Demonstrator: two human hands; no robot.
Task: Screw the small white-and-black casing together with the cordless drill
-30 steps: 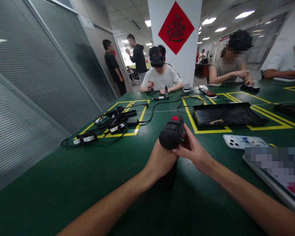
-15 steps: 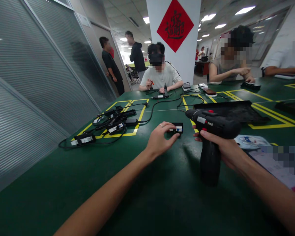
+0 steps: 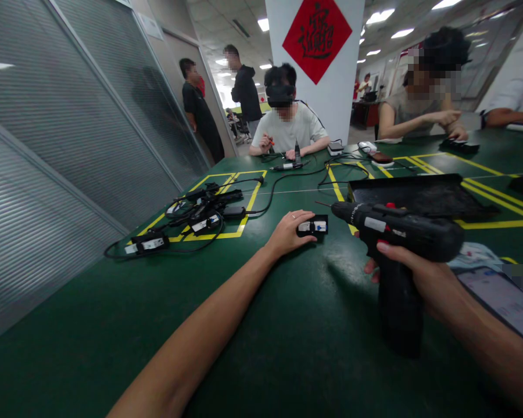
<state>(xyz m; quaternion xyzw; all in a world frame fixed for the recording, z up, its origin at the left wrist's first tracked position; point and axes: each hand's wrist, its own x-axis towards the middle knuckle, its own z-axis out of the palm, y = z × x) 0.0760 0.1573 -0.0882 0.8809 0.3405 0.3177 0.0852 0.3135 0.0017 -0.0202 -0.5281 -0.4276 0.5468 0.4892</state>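
Note:
My right hand (image 3: pixel 412 273) grips a black cordless electric screwdriver (image 3: pixel 396 232) by its handle, with the bit pointing left, above the green table (image 3: pixel 113 302). My left hand (image 3: pixel 287 232) rests on the table and pinches a small black box with white labels (image 3: pixel 312 225) between thumb and fingers. The screwdriver's tip hovers just right of that box, a short gap apart from it.
A black tray (image 3: pixel 418 194) lies behind the screwdriver inside yellow floor-tape lines. A tangle of black adapters and cables (image 3: pixel 192 217) sits at left. A tablet (image 3: pixel 501 299) lies at the right edge. Other people sit across the table; two stand by the glass wall.
A second ago both hands were at the screwdriver, held upright. My right hand has since swung it right with the bit pointing left, and my left hand took hold of the small box.

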